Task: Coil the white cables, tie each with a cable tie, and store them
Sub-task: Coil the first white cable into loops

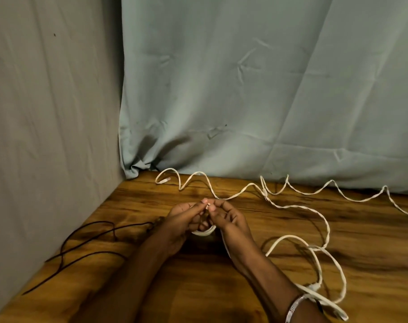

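My left hand (185, 219) and my right hand (226, 217) meet over the middle of the wooden table (221, 287). Both pinch the end plug of a flat white cable (325, 229) between their fingertips. A small loop of that cable (204, 232) hangs below my palms. The rest of the cable runs loose to the right in wide loops and passes under my right forearm. A second white cable (198, 177) snakes along the table's back edge, its plug end at the far left.
Thin dark ties or cords (86, 241) lie on the table's left side. A grey cloth (46, 113) covers the left wall and a pale blue cloth (268, 89) hangs behind the table. A metal bangle (295, 307) sits on my right wrist.
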Available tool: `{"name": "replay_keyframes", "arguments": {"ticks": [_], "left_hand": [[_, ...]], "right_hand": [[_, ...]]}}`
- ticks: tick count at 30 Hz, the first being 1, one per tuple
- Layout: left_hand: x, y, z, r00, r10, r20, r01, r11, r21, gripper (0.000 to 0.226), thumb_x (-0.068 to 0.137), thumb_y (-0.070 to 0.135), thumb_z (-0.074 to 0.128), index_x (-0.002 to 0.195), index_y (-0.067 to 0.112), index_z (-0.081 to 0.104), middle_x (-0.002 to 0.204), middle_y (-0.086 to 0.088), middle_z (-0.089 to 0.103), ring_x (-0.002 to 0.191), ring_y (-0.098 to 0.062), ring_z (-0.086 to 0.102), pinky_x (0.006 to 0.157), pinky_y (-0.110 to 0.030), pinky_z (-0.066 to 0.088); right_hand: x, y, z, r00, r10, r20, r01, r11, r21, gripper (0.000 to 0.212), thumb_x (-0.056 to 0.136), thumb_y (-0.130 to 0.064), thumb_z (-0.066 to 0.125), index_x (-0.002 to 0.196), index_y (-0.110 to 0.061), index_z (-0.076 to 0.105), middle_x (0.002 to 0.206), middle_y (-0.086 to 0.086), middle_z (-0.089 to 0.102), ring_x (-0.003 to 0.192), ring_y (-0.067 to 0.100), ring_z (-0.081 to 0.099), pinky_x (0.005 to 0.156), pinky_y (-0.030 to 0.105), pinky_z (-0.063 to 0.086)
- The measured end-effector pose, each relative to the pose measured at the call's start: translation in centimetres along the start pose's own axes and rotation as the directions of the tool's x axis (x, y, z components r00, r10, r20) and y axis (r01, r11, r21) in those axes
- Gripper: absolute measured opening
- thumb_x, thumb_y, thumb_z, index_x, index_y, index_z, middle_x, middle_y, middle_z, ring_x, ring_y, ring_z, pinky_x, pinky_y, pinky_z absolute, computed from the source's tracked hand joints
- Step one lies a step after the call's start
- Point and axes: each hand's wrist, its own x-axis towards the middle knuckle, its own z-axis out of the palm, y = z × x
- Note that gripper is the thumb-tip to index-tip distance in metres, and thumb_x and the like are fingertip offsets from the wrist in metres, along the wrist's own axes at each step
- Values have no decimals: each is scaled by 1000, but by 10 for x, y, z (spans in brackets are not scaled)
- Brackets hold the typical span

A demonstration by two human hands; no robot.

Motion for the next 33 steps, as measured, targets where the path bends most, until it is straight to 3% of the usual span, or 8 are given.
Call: {"name": "replay_keyframes", "arguments": {"ticks": [5,9,14,17,23,27,30,33], "left_hand": [[1,1,5,966,-85,245,124,981,-149,28,96,26,57,76,6,55,43,5,35,37,-7,43,74,-31,36],[2,-1,0,929,-176,325,227,965,-128,48,103,43,41,71,10,55,41,6,29,37,-10,35,77,-31,40],[12,0,-16,991,-101,86,119,961,-251,35,96,35,48,67,15,48,38,8,26,31,-7,22,59,-25,43],[20,9,-25,991,-21,-128,-33,916,-401,37,105,27,42,70,15,44,36,9,30,26,-4,22,48,-21,43],[28,16,-48,903,24,-429,-253,837,-485,36,106,24,45,70,15,47,36,9,33,26,-4,22,47,-18,47],[29,11,-46,883,128,-451,-265,930,-255,36,105,25,48,71,13,49,39,8,35,29,-5,25,44,-21,35],[27,2,-29,903,226,-365,-215,974,73,41,104,27,51,65,14,50,40,6,38,32,-7,34,36,-19,30],[22,-5,-17,922,295,-250,-217,930,296,44,104,27,51,61,17,54,44,6,49,40,-7,47,45,-20,40]], "right_hand": [[4,2,-9,990,-11,-143,11,1000,-4,21,104,-7,57,125,-10,58,81,14,70,61,19,66,55,29,55],[2,4,-17,997,-3,-73,-2,998,-66,28,102,-10,61,129,-17,61,100,18,77,90,31,74,82,46,61],[3,15,-17,989,-123,-76,61,834,-548,21,97,-44,62,117,-40,66,107,0,77,95,14,73,81,39,58],[-2,11,-15,990,-138,30,114,657,-745,20,104,-28,57,118,-35,69,94,-6,76,78,1,66,73,33,54],[-15,-8,0,955,-40,295,297,159,-941,33,105,-27,54,132,-44,60,115,-10,74,101,13,68,85,40,58],[-20,-16,2,911,-15,413,413,-17,-911,53,98,-9,61,141,-40,59,132,-11,68,118,14,60,99,31,45],[-25,-25,7,895,-49,444,442,-53,-895,55,99,-7,61,145,-37,57,134,-10,64,115,12,48,90,29,30],[-24,-23,11,867,-133,481,483,-18,-876,46,96,-12,65,134,-37,66,125,-8,68,103,15,51,81,34,34]]}}
